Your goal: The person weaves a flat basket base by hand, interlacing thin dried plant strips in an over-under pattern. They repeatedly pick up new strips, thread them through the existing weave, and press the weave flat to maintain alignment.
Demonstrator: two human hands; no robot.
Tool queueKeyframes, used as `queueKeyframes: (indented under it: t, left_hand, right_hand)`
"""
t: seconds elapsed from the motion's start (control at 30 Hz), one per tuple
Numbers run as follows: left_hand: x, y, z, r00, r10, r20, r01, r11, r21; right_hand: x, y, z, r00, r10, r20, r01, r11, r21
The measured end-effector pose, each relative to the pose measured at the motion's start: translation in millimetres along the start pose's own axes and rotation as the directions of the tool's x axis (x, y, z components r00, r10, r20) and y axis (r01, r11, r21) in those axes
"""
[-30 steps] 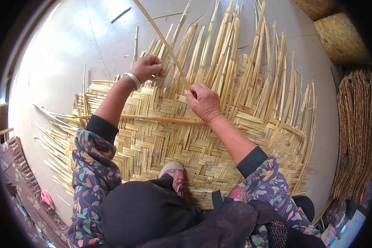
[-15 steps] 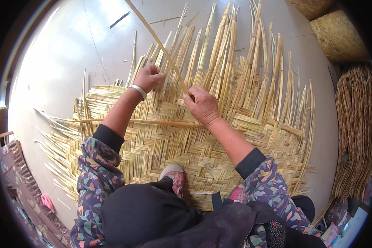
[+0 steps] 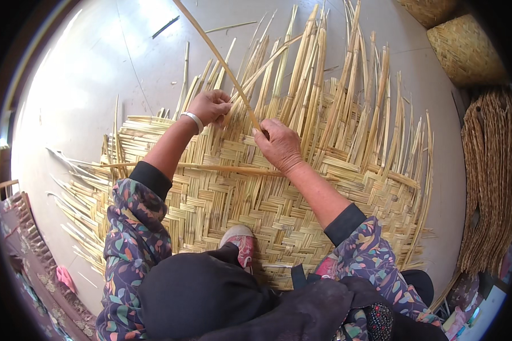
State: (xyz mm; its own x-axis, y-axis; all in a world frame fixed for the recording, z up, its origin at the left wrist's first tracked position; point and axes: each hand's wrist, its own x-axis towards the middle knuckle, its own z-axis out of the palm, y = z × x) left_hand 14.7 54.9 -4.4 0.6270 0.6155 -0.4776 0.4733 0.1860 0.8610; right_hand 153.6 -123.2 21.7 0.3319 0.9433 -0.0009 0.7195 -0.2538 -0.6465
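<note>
A partly woven reed mat (image 3: 202, 199) spreads over the floor, with loose split-reed ends standing out along its far and left edges. My right hand (image 3: 279, 145) is closed around a long reed strip (image 3: 219, 57), which slants up to the far left. Closed in a pinch, my left hand (image 3: 209, 107), with a pale bracelet at the wrist, grips a reed end (image 3: 270, 59) that tilts up to the right behind the long strip. Another reed strip (image 3: 227, 168) lies crosswise over the weave, just nearer than my hands.
My shoe (image 3: 240, 243) rests on the mat. At the right stands a bundle of brown strips (image 3: 489, 182), with woven baskets (image 3: 466, 50) beyond it. A dark stick (image 3: 165, 27) lies on the grey floor (image 3: 153, 62). Patterned cloth (image 3: 42, 267) is at the lower left.
My left hand has shifted slightly right and taken hold of a reed end, which now leans right across its neighbours. My right hand stays put on the long strip.
</note>
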Motion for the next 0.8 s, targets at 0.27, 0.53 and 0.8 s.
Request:
queueKeyframes:
  t: [0.27,0.53,0.8]
  left_hand:
    - [-3,7,4,0.907,0.418,-0.054,-0.341,0.803,0.489]
    - [2,-1,4,0.978,0.208,0.029,-0.209,0.949,0.238]
    - [-11,0,-4,0.994,0.041,0.106,-0.026,0.989,-0.146]
  right_hand:
    - [0,-1,-1,1.0,-0.011,0.005,0.011,1.0,0.002]
    - [1,-2,-1,1.0,0.004,0.019,-0.005,1.0,0.014]
    - [0,0,-1,1.0,0.001,0.007,-0.001,1.0,0.009]
